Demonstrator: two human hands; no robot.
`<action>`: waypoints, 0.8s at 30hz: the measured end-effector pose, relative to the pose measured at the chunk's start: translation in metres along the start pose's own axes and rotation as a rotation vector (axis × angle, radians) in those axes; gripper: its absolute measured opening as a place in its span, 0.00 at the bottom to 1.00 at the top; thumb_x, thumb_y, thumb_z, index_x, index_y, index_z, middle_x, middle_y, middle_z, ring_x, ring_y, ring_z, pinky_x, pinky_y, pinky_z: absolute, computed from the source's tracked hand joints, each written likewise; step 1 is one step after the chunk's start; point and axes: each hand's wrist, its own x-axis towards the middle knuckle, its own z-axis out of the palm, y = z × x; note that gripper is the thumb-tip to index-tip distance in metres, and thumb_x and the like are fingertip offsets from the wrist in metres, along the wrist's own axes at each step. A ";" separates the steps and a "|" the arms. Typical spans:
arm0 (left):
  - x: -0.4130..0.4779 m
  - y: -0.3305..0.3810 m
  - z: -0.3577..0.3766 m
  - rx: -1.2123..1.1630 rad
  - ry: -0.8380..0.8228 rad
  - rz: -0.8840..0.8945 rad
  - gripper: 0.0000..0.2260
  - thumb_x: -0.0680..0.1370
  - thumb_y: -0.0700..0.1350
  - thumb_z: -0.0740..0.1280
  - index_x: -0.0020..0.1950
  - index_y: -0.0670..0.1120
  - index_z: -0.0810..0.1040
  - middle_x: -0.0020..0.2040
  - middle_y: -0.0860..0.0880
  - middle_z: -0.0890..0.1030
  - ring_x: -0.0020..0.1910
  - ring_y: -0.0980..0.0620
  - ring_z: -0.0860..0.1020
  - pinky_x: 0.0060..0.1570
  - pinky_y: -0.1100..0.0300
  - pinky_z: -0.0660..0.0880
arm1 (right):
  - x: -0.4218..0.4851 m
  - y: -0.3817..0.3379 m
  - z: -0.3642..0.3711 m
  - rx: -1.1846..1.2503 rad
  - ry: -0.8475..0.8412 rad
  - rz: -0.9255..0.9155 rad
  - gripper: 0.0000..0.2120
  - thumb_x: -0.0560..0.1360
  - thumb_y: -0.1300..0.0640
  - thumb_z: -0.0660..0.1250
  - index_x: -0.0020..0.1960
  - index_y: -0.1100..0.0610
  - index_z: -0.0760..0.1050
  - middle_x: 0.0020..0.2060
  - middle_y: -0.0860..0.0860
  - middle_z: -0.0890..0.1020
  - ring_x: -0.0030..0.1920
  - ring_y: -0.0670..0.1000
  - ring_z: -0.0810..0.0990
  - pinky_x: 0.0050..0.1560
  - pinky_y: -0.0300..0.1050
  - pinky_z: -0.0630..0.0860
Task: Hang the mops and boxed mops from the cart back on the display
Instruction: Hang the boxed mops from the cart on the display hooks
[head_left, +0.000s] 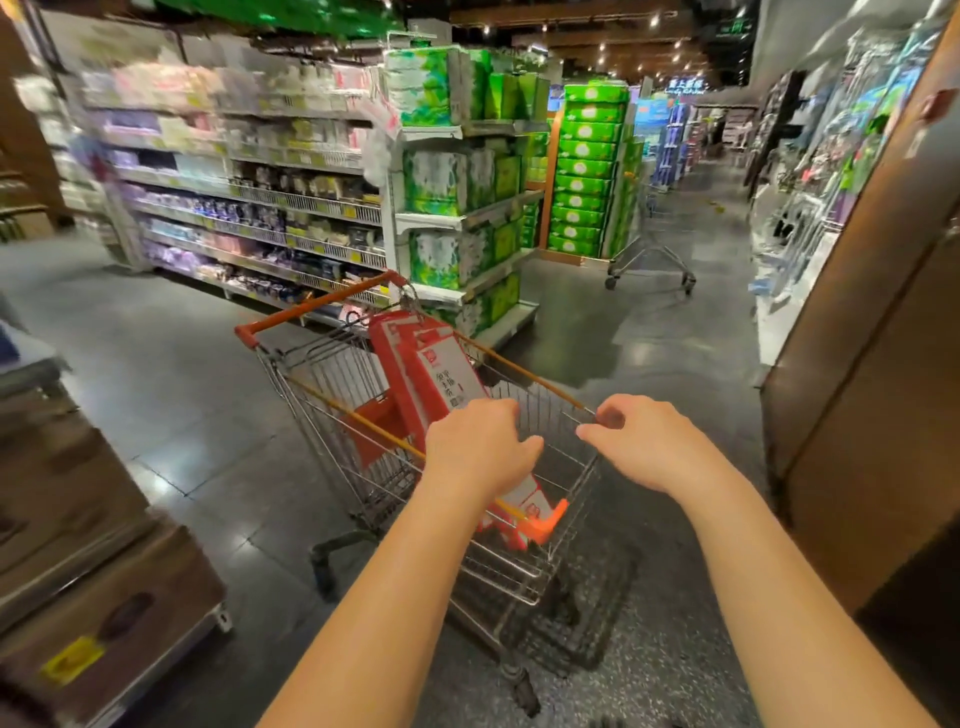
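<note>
Two hands at cart (332, 374): R hand (644, 441) pinching near rim wire; L hand (480, 449) curling over boxed mops (431, 358), hiding their middle, grip unclear.

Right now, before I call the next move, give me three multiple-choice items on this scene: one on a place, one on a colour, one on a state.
1. Where are the red boxes?
A. on the floor
B. in the cart
C. on the left shelves

2. What colour is the cart's handle?
A. blue
B. black
C. red

3. What is the right hand doing?
A. gripping the cart
B. holding a box
C. hanging free

Answers:
1 B: the boxes stand inside the cart's wire walls.
2 C: the bar at the cart's far end is red.
3 A: its fingers curl round the cart's near wire edge.
</note>
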 end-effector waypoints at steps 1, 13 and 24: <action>0.011 -0.015 -0.004 0.006 0.007 -0.004 0.19 0.78 0.57 0.60 0.66 0.50 0.73 0.62 0.48 0.78 0.61 0.45 0.75 0.55 0.52 0.72 | 0.012 -0.014 0.006 0.001 -0.003 -0.009 0.23 0.76 0.39 0.61 0.66 0.49 0.72 0.65 0.50 0.76 0.63 0.56 0.75 0.62 0.52 0.72; 0.123 -0.152 -0.014 0.006 0.000 0.000 0.18 0.77 0.58 0.61 0.64 0.53 0.75 0.58 0.50 0.80 0.58 0.45 0.78 0.51 0.52 0.74 | 0.125 -0.132 0.068 0.007 -0.031 -0.023 0.19 0.77 0.42 0.61 0.61 0.52 0.74 0.59 0.52 0.79 0.58 0.55 0.77 0.56 0.50 0.75; 0.198 -0.192 0.015 0.006 -0.057 -0.075 0.17 0.77 0.58 0.60 0.60 0.52 0.76 0.57 0.50 0.80 0.57 0.46 0.78 0.52 0.51 0.77 | 0.226 -0.137 0.101 0.008 -0.109 -0.067 0.23 0.76 0.41 0.62 0.66 0.51 0.73 0.64 0.50 0.77 0.62 0.54 0.76 0.60 0.49 0.74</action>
